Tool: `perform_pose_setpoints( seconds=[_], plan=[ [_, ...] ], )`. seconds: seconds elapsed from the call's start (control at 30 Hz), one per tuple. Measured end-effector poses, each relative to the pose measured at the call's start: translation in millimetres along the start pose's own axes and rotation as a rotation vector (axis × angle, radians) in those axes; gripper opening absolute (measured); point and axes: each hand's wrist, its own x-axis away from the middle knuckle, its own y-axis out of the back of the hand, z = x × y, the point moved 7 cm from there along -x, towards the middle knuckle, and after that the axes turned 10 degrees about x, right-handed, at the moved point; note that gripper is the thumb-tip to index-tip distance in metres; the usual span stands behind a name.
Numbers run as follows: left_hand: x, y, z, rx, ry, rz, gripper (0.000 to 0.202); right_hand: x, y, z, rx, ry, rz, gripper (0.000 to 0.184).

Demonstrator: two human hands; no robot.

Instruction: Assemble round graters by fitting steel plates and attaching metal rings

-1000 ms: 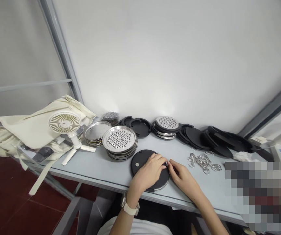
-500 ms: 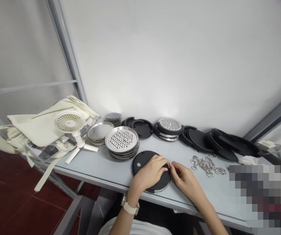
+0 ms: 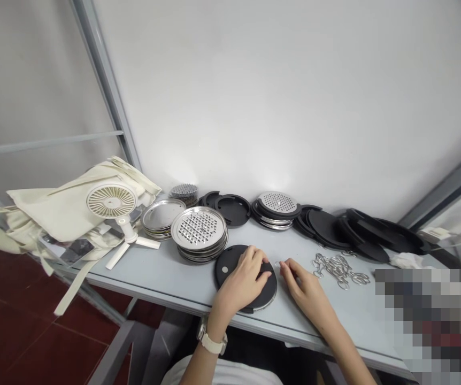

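My left hand (image 3: 246,280) lies on a round black disc (image 3: 230,263) near the front edge of the grey table (image 3: 166,275), fingers bent over its right half. Just to the right, my right hand (image 3: 305,286) pinches a small silver clip (image 3: 278,264) between thumb and fingertips, a short gap from the disc's rim. A white watch sits on my left wrist (image 3: 213,342). A pile of silver clips (image 3: 338,267) lies to the right of my right hand.
Stacks of perforated silver plates (image 3: 199,230) and plain silver plates (image 3: 160,216) stand behind the disc. Black discs (image 3: 230,207) and more black discs (image 3: 370,235) line the wall. A small white fan (image 3: 112,203) and cloth bag (image 3: 54,214) sit at left.
My right hand has drawn a little to the right, away from the disc's rim, with the small clip showing at its fingertips. My left hand stays on the disc.
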Motion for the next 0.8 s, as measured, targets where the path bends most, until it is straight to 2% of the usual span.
perform_pose_setpoints(
  seconds=[0.13, 0.4, 0.47, 0.63, 0.8],
  plan=[
    [0, -0.2, -1, -0.052, -0.022, 0.009, 0.01, 0, -5, 8, 0.01, 0.054, 0.041, 0.031],
    [0, 1.3, -9, 0.031, -0.076, 0.035, 0.015, -1, 2, 2, -0.08, 0.034, -0.032, 0.029],
    [0, 0.7, -7, 0.048, -0.068, 0.04, 0.015, 0, 2, 3, -0.097, 0.025, -0.007, 0.032],
    [0, -0.9, -2, 0.049, -0.04, 0.045, 0.017, 0, -2, 12, -0.09, 0.06, 0.094, 0.025],
    [0, -0.8, -2, 0.064, -0.028, 0.048, 0.017, 2, -4, 11, -0.103, 0.039, 0.143, 0.025]
  ],
)
